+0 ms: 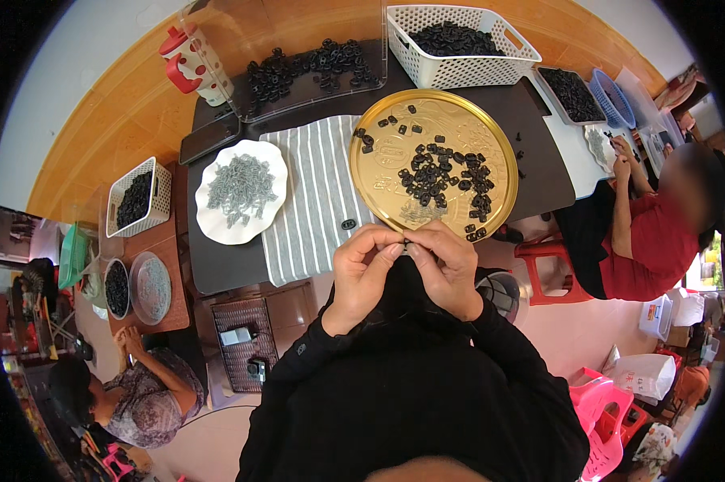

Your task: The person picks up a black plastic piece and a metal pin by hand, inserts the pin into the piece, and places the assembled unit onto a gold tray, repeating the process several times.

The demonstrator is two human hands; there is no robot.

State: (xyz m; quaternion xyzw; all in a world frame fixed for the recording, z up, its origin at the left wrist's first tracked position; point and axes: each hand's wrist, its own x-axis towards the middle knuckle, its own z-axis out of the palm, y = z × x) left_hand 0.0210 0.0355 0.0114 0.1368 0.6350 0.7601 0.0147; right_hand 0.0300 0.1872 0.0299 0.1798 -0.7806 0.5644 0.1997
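My left hand [362, 271] and my right hand [446, 269] meet in front of my chest, just off the near rim of a round gold tray [497, 120]. Both are closed, thumbs and fingertips pinching one small black plastic piece [407, 243] between them; most of it is hidden by the fingers. Many small black pieces [429, 175] lie scattered on the tray, with a little heap of thin metal bits [421, 214] near its front. A single black piece [348, 225] rests on a grey striped cloth [310, 185] left of the tray. Beside the cloth, a white wavy-edged plate [210, 227] carries a pile of small grey metal parts [242, 186].
A clear bin [314, 100] of black pieces and a white basket [439, 74] stand along the back, near a red-and-white tumbler [195, 64]. At right, a person in red [647, 241] works beside a red stool [543, 273]. Another person [158, 394] sits at left.
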